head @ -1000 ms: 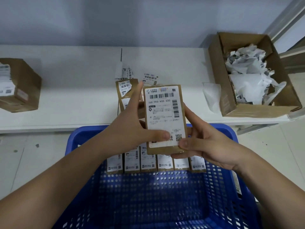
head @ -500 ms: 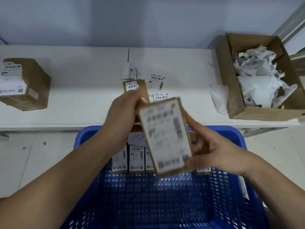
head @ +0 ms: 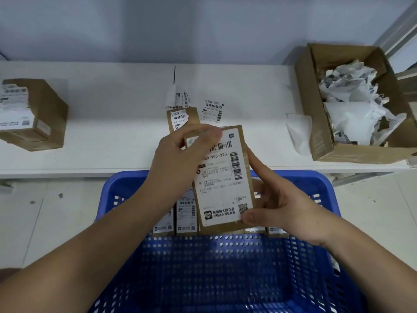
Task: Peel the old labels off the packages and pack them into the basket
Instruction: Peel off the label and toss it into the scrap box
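Above the far end of a blue basket, 2 bare hands hold 1 flat brown package with its white shipping label facing up. The left hand grips the package's top left corner, its fingers curled over the upper edge of the label. The right hand clamps the package's right side: its thumb presses on the label's lower right corner beside a small square code, and its fingers lie along the right edge and behind. The package is tilted slightly, its top leaning to the left.

Directly beneath it, inside the basket against the far wall, stands a row of similar labelled packages, upright and side by side. The near part of the basket shows only its perforated blue floor.

Beyond the basket runs a white shelf. On it, just past the hands, lies another brown package with a partly torn label, and near that are 2 loose labels with barcodes. At the shelf's left end sits a brown box with labels on its side. At the right end is an open cardboard box filled with crumpled peeled labels, with a piece of white paper lying just to its left.
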Motion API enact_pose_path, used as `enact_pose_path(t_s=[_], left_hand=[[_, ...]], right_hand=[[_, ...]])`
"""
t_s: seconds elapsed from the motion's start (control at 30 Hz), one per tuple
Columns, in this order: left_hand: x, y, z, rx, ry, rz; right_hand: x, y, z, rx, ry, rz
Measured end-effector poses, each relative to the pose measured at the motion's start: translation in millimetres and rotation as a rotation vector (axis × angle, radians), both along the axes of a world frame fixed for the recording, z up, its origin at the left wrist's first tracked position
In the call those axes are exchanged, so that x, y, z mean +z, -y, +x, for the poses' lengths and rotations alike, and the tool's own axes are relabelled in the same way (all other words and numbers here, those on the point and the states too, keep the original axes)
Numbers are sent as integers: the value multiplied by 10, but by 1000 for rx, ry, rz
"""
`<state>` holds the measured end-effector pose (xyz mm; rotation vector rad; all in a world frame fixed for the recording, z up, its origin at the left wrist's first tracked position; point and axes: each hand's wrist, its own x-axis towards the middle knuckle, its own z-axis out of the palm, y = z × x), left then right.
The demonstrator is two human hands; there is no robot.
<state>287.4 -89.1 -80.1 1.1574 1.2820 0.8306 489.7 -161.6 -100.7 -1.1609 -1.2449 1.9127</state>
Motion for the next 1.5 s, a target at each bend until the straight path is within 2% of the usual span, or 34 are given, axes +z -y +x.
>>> enact_pose_path(t_s=[0.1, 0.23, 0.43, 0.5, 0.8, 0.93, 1.03, 1.13, 1.27, 1.4, 1.5], left_hand=[[-22, 38, 52, 75, 7, 20], [-10, 50, 68, 75, 12, 70], [-105, 193, 159, -183, -37, 153], [-169, 249, 191, -224, -63, 208], [-237, 279, 232, -245, -69, 271], [-174, 201, 202, -172, -73, 260], [-126, 131, 165, -138, -73, 253], [-123, 136, 166, -234, 54, 195], [-213, 297, 188, -488, 37, 141], [-213, 283, 142, -545, 128, 13], [-183, 213, 51, -543, 155, -5]], right_hand=[[-12, 20, 2, 20, 22, 21], [-12, -15, 42, 15, 31, 65], [-38, -120, -37, -341, 248, 427], [-55, -127, -57, -419, 287, 487], [-17, -87, -37, -491, 219, 363], [-37, -13, -54, -282, 261, 305], [-81, 55, -66, -147, 387, 438], [-84, -2, -47, -278, 292, 486], [-63, -157, 80, -500, 261, 463], [-86, -160, 164, -475, 227, 407], [-15, -146, 205, -331, 169, 387]])
